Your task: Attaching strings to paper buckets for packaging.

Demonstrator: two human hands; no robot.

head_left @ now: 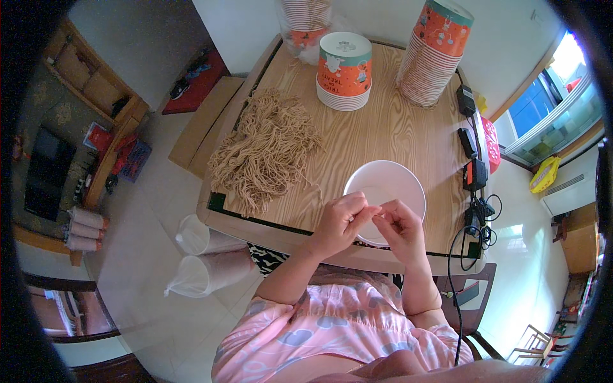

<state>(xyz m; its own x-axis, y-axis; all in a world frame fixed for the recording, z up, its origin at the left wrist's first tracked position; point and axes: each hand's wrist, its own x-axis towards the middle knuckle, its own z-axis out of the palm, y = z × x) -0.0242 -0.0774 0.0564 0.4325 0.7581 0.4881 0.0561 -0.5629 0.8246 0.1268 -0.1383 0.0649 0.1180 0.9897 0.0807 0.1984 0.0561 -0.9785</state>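
My left hand (345, 221) and my right hand (400, 230) meet over the near side of a white paper bucket (396, 175), which stands open end up at the table's front. Both are closed, thumbs and fingertips pinched close together. Something tiny and pale may be between the fingertips, but it is too small to name. To the left lies a loose heap of beige cords (265, 150). One thin strand strays from it toward my left hand. Part of the bucket's rim and wall is hidden behind my hands.
On the wood-grain table (396, 134), a short stack of orange and green paper buckets (345, 70) stands upside down, with taller stacks (434, 54) behind. Black adapters and cables (474, 175) run along the right edge. Bagged white stacks (211, 273) lie beside the table at left.
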